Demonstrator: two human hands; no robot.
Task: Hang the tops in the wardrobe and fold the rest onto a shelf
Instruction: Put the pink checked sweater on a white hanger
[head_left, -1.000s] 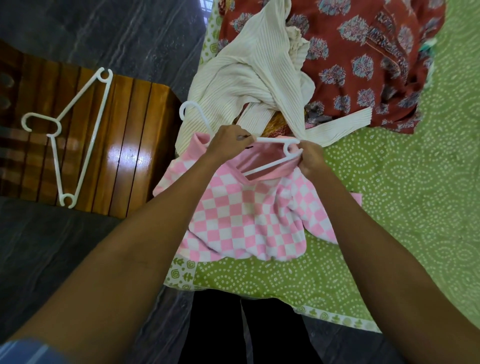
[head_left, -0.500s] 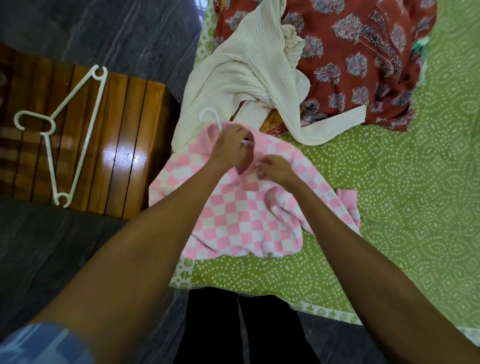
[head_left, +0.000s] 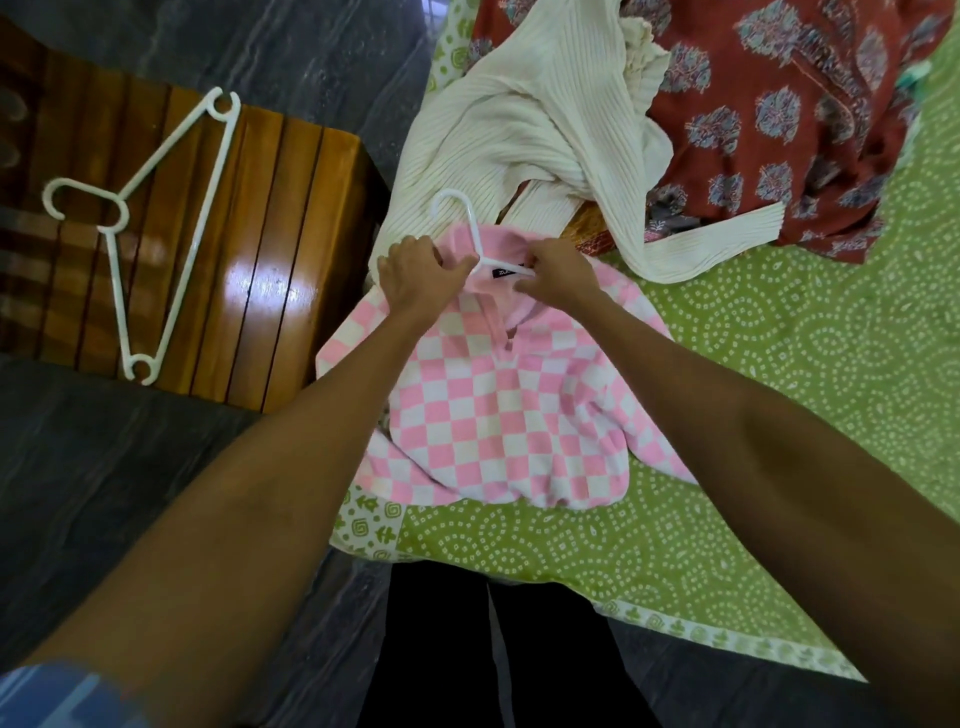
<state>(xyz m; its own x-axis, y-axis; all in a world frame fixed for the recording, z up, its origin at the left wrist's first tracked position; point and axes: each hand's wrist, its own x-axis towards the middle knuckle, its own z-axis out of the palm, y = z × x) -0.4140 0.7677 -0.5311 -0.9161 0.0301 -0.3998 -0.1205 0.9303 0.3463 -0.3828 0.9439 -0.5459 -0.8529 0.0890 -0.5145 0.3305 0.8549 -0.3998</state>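
Observation:
A pink and white checked top (head_left: 493, 410) lies on the green bedspread (head_left: 779, 374) in front of me. A white plastic hanger (head_left: 467, 223) sits inside its neck, with the hook sticking out past the collar. My left hand (head_left: 415, 275) grips the collar on the left side of the neck. My right hand (head_left: 561, 270) pinches the collar and the hanger's arm on the right side. The hanger's arms are mostly hidden under the fabric.
A cream ribbed top (head_left: 535, 130) and a red printed garment (head_left: 769, 104) are piled on the bed beyond the pink top. A second white hanger (head_left: 150, 234) lies on a wooden bench (head_left: 270, 234) to the left. Dark stone floor (head_left: 130, 478) surrounds the bed.
The hanger's arms went from lying exposed across the neck to inside the top. Both hands moved to the collar, pulling it up around the hanger.

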